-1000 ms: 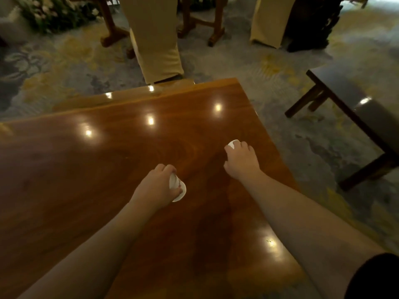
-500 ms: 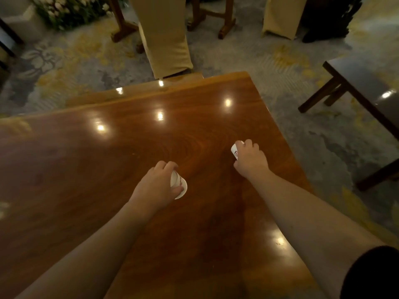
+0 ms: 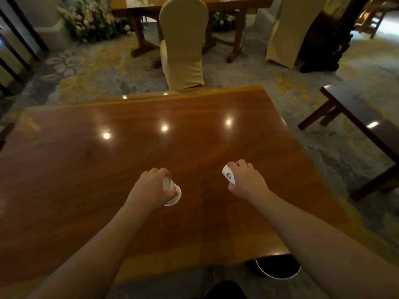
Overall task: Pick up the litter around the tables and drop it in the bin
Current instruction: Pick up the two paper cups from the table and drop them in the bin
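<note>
Over polished wooden table (image 3: pixel 194 134), left hand (image 3: pixel 149 190) and right hand (image 3: pixel 248 182) each clasp a paper cup (image 3: pixel 172 190), likely light, crushable, best gripped gently round its wall.

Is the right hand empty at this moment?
No, the right hand holds a small white paper cup with a red mark above the glossy brown wooden table.

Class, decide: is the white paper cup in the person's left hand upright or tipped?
Tipped. The white paper cup lies slanted in the left hand, its round rim facing down and right toward the camera.
</note>
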`<move>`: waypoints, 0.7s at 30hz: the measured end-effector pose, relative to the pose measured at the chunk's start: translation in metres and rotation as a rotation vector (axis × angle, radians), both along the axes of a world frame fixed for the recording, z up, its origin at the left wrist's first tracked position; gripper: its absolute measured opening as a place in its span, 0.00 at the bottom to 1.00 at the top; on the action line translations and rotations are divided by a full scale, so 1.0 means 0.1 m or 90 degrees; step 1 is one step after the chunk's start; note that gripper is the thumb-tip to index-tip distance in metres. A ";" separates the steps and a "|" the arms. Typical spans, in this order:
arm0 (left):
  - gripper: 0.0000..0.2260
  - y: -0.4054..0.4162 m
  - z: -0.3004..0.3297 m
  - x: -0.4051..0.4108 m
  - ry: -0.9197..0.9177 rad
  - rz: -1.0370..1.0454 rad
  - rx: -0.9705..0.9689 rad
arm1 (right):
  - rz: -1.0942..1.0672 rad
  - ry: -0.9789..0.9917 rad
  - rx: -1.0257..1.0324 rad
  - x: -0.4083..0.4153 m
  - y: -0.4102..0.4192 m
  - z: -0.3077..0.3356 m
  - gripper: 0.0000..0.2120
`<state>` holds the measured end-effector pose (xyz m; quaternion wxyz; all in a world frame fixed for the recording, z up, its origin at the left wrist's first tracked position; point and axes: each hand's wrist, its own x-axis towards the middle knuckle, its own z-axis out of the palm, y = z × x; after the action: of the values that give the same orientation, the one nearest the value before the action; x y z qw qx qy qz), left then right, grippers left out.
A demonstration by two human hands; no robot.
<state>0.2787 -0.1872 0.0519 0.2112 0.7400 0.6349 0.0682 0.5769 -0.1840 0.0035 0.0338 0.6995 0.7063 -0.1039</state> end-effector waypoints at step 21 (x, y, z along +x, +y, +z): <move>0.26 -2.22 0.13 -0.96 -0.115 0.022 -0.050 | -0.029 0.058 0.016 -1.45 -2.78 0.49 0.34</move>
<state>0.1825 -0.4089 0.0650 0.2954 0.7110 0.6279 0.1134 0.4319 -0.4617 0.0529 -0.0092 0.7104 0.6921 -0.1275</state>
